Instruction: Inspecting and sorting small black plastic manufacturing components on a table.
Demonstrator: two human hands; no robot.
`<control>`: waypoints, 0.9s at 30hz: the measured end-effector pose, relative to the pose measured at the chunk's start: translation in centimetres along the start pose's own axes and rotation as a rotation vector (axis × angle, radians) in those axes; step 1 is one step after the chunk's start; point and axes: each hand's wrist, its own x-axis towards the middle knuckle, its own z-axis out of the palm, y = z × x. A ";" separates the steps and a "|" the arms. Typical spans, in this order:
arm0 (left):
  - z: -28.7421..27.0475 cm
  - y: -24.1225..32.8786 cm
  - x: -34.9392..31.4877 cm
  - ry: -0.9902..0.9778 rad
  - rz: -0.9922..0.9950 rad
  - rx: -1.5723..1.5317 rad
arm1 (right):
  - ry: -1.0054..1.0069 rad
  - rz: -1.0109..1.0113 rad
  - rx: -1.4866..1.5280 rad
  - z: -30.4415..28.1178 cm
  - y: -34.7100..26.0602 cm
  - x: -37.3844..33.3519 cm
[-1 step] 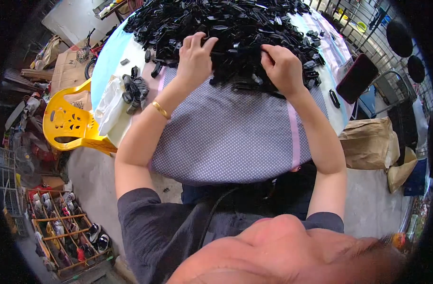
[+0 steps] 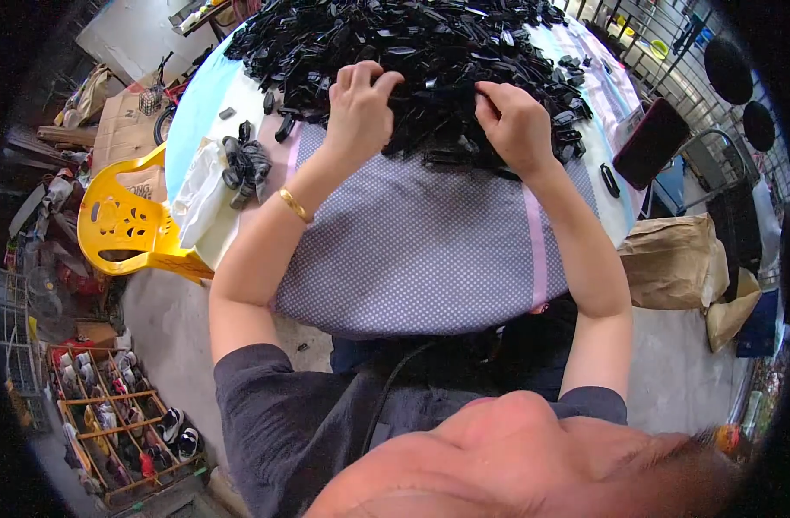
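Note:
A large heap of small, glossy black plastic pieces (image 2: pixel 326 43) covers the far part of the round table (image 2: pixel 412 259). My left hand (image 2: pixel 360 116) is over the heap's near edge, thumb apart from the curled fingers, and nothing shows between them. To its right, my right hand (image 2: pixel 517 125) has thumb and fingertips pinched together at the heap. Whatever lies in that pinch blends into the black pieces behind it. A dark, dense patch of pieces (image 2: pixel 447 112) sits between both hands.
A grey and black glove-like bundle (image 2: pixel 248 164) and a white cloth (image 2: pixel 200 194) lie at the table's left. A phone (image 2: pixel 652 142) stands at the right edge. Beyond are a yellow chair (image 2: pixel 123 211), a brown paper bag (image 2: pixel 671 263) and a shoe rack (image 2: pixel 123 423).
My left hand has shifted very slightly to the right and toward me. My right hand stays in practically the same place, still pinched.

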 end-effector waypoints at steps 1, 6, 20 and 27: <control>-0.4 1.3 0.0 -0.014 -0.012 -0.089 | 0.012 0.000 0.017 0.0 0.1 -0.1; -1.4 4.1 -1.8 -0.522 -0.099 -0.060 | -0.101 -0.090 0.080 -0.6 -1.0 0.2; -1.5 3.3 -1.0 -0.240 -0.271 -0.469 | -0.245 -0.031 0.094 -0.7 -1.8 -0.2; -0.4 3.9 -1.4 -0.493 -0.669 -1.356 | -0.257 0.155 0.468 -0.2 -2.3 -0.6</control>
